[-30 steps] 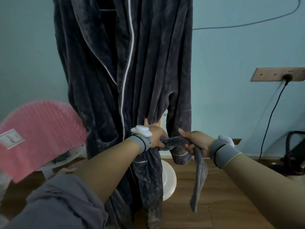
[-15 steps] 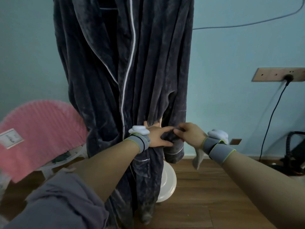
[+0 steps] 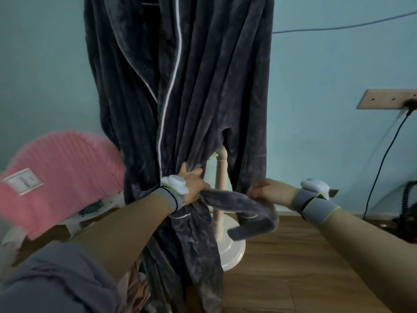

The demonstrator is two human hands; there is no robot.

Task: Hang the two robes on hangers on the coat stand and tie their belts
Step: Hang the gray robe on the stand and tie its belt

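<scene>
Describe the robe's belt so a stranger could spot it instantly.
Find the dark grey robe hanging on the pale coat stand against the blue wall. At waist height a belt stretches between the left hand and right hand. Unlike the hanging folds, it runs sideways, its end curling back.

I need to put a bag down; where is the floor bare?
The wood floor is bare right of the stand's white base, below the right hand. Left is crowded: the robe and pink chair.
</scene>
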